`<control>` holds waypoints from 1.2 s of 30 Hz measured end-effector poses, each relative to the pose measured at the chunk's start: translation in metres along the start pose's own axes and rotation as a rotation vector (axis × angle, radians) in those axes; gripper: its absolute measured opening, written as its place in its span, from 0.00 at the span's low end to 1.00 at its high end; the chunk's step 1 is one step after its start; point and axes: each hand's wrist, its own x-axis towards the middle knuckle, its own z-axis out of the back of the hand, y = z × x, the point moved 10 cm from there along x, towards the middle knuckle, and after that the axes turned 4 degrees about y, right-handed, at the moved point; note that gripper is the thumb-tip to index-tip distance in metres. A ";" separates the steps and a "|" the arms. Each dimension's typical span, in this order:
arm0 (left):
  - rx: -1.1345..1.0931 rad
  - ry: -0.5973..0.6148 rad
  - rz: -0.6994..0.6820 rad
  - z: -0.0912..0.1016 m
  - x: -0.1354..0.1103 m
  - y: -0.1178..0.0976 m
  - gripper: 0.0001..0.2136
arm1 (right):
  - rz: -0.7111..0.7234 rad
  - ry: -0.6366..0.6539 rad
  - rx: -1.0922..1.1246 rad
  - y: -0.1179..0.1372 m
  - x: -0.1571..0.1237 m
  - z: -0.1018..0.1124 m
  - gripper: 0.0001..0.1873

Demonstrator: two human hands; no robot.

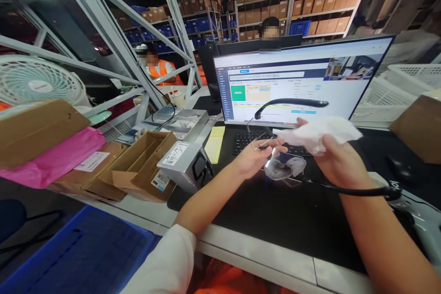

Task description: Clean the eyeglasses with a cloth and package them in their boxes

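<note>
A pair of eyeglasses (284, 168) with black temples is held above the dark desk mat, in front of the monitor. My left hand (257, 155) pinches the frame near its bridge, between the two lenses. One black temple reaches up across the screen, and the other passes over my right wrist. My right hand (336, 158) is closed on a crumpled white tissue (320, 133), just to the right of the glasses. The lower lens shows a cloudy patch or reflection. Part of the right fingers lies behind the tissue.
A monitor (296, 82) and keyboard (241, 144) stand behind my hands. Left are a silver box (186, 165), a yellow pad (214, 143) and open cardboard boxes (138, 165). A mouse (401, 167) lies right. A blue crate (79, 248) is below; two people sit beyond.
</note>
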 end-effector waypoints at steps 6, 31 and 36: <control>0.037 0.048 0.084 -0.006 0.000 0.018 0.24 | -0.019 0.219 -0.340 -0.006 -0.005 -0.033 0.34; -0.011 0.028 0.114 -0.005 -0.001 0.022 0.24 | -0.150 0.125 -0.043 -0.038 -0.006 -0.043 0.32; 0.061 -0.055 0.069 0.007 0.003 0.023 0.22 | -0.117 0.101 -0.048 -0.046 0.004 -0.036 0.30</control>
